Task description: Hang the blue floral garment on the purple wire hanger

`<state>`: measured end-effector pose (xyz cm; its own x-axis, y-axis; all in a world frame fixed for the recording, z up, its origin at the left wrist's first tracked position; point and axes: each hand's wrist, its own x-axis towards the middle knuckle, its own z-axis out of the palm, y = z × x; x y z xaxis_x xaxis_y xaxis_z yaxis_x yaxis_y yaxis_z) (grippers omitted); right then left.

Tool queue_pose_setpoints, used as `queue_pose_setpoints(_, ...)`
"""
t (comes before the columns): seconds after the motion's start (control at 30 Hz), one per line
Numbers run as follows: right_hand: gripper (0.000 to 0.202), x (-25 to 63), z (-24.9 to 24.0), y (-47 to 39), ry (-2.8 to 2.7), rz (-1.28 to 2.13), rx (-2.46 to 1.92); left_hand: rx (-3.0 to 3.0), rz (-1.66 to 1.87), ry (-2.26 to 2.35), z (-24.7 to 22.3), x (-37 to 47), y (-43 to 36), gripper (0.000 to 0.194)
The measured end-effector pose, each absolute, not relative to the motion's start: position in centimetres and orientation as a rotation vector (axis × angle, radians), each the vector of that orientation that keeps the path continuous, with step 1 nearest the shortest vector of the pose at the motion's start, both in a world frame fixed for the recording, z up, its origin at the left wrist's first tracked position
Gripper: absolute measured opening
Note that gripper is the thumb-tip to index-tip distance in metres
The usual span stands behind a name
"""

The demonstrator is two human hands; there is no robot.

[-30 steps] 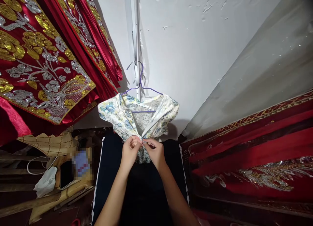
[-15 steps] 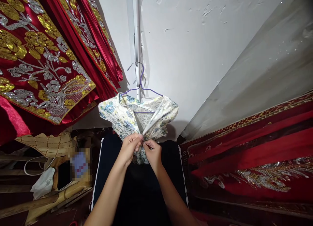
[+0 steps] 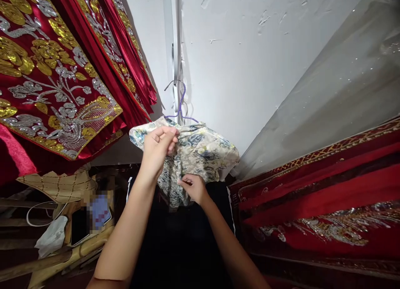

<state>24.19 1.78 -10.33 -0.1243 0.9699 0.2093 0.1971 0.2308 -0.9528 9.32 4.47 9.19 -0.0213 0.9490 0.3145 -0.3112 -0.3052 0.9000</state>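
A pale shirt with a blue and yellow floral print [image 3: 206,149] hangs on a purple wire hanger [image 3: 182,99] in front of me. My left hand [image 3: 162,143] is closed in a pinch on the shirt near its neckline, with the front edge drawn across. Lower down, my right hand [image 3: 194,187] pinches the front opening edge between thumb and fingers. Any button or zip pull under my fingertips is too small to make out. Much of the shirt's left front is hidden behind my left hand.
Red cloth with gold and silver sequins [image 3: 71,84] hangs at left. More red embroidered fabric [image 3: 328,205] lies under clear plastic [image 3: 296,109] at right. A wooden rack [image 3: 81,251] at lower left carries a dark phone [image 3: 80,226] and crumpled white plastic [image 3: 53,239].
My left hand has moved up from the middle of the front to the neckline, and the collar opening is now drawn together. My right hand stays low on the front edge.
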Motion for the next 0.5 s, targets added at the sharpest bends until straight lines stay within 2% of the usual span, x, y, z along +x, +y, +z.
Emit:
queue_pose_setpoints(0.1,0.025,25.3,-4.4,1.6,-1.551,0.988,-0.931,1.336,1.512,0.834,8.2,9.8,4.0,0.021)
queue_pose_setpoints(0.23,0.042,25.7,4.6,3.4,-1.523,0.712,-0.856,1.443,1.472,0.863,7.9,10.2,3.8,0.023)
queue_pose_setpoints(0.27,0.039,25.6,6.2,4.1,-1.550,0.688,-0.860,1.469,1.466,0.877,8.0,10.2,3.7,0.024)
queue_pose_setpoints(0.33,0.027,25.6,7.9,5.3,-1.640,0.638,-0.899,1.520,1.460,0.922,8.1,10.0,3.4,0.024)
queue_pose_setpoints(0.43,0.028,25.5,8.0,6.0,-1.771,0.578,-0.980,1.573,1.457,1.004,7.9,9.4,3.3,0.023)
queue_pose_setpoints(0.5,0.021,25.3,7.4,5.8,-1.805,0.552,-0.992,1.578,1.446,1.034,7.4,9.1,3.6,0.021)
